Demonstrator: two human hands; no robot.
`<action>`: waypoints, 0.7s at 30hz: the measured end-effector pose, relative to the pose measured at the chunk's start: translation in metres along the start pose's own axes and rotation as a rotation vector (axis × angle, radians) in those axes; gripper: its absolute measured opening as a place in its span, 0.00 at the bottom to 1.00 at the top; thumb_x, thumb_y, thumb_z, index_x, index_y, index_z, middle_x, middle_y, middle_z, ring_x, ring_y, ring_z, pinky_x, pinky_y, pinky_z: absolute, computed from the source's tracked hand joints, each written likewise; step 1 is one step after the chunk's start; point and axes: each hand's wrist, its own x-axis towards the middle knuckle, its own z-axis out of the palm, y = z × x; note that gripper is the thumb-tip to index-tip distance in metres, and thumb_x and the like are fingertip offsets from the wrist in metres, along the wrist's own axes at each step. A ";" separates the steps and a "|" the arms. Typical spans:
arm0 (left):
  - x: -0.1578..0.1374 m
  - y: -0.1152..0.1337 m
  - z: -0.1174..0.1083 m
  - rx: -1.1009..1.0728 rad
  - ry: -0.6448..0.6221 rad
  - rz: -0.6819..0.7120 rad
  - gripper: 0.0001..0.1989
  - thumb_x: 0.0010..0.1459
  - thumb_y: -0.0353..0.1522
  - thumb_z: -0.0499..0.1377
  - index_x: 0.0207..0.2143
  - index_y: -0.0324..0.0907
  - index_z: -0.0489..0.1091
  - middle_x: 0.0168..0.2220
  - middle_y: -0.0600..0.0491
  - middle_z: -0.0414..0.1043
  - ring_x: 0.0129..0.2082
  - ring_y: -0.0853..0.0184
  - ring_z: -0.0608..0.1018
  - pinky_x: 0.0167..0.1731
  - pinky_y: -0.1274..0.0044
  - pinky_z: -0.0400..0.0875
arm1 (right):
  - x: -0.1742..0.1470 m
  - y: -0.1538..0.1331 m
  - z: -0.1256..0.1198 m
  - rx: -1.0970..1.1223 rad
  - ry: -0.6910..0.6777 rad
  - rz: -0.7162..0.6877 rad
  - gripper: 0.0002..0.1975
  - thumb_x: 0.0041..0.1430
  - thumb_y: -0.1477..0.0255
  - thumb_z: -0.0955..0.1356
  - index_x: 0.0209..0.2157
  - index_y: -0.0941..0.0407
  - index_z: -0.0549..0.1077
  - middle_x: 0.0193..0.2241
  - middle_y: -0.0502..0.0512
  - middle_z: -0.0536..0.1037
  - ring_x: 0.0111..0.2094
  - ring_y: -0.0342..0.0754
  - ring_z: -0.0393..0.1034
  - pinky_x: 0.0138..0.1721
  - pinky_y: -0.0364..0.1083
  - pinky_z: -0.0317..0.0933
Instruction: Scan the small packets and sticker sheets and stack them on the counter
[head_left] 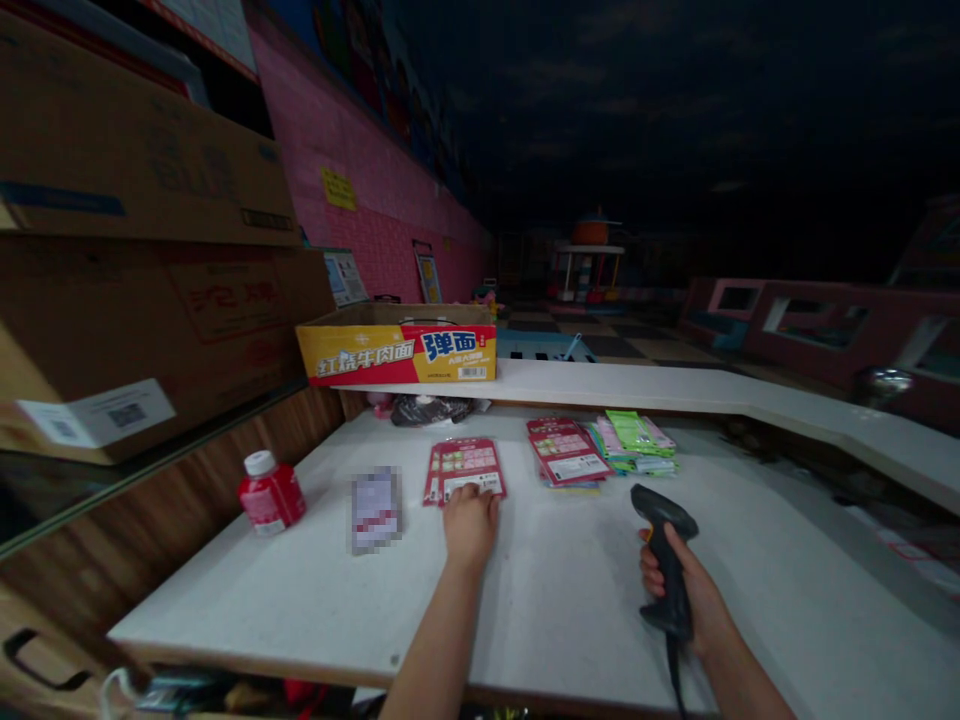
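My right hand [690,590] is wrapped around the handle of a black handheld barcode scanner [667,560], its head tilted up to the left and its cable hanging down. My left hand [471,520] is closed at the lower edge of a red printed packet [476,462], which lies overlapping another red one on the white desk. To the right of it sits a stack of similar red packets [566,450]. Beside that stack lie several green and pink packets [634,440]. A blurred-out flat item [376,508] lies left of my left hand.
A red bottle with a white cap [271,495] stands on the left of the white desk [315,600]. A yellow and red noodle carton [397,350] rests on the raised ledge [600,385] behind. Large cardboard boxes [150,330] are stacked at left. A dark plastic bag [431,408] lies under the ledge.
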 end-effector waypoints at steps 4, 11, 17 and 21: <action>-0.002 -0.004 0.000 0.068 0.038 -0.105 0.15 0.60 0.30 0.50 0.40 0.40 0.77 0.45 0.43 0.73 0.45 0.57 0.73 0.46 0.69 0.65 | 0.000 0.000 -0.002 0.018 -0.015 -0.004 0.19 0.51 0.57 0.72 0.34 0.58 0.71 0.18 0.45 0.65 0.16 0.37 0.56 0.13 0.36 0.53; 0.001 -0.015 0.007 0.069 0.084 -0.156 0.17 0.58 0.26 0.50 0.42 0.37 0.77 0.46 0.42 0.73 0.46 0.56 0.73 0.48 0.69 0.65 | 0.005 0.000 -0.006 0.059 -0.037 0.035 0.19 0.50 0.57 0.73 0.33 0.58 0.71 0.18 0.45 0.65 0.16 0.37 0.57 0.13 0.36 0.53; 0.005 -0.007 0.008 -0.110 0.236 -0.046 0.16 0.55 0.26 0.52 0.44 0.36 0.74 0.46 0.40 0.72 0.48 0.55 0.72 0.51 0.65 0.65 | 0.010 0.000 -0.004 0.106 -0.037 0.029 0.21 0.47 0.56 0.75 0.34 0.58 0.71 0.18 0.44 0.65 0.15 0.36 0.56 0.13 0.35 0.51; 0.020 0.020 0.024 -0.564 0.040 -0.104 0.08 0.54 0.26 0.54 0.34 0.40 0.71 0.33 0.49 0.75 0.34 0.64 0.78 0.39 0.72 0.72 | 0.011 -0.003 0.002 0.138 -0.028 0.040 0.23 0.43 0.56 0.76 0.32 0.59 0.71 0.16 0.43 0.64 0.15 0.35 0.55 0.13 0.34 0.50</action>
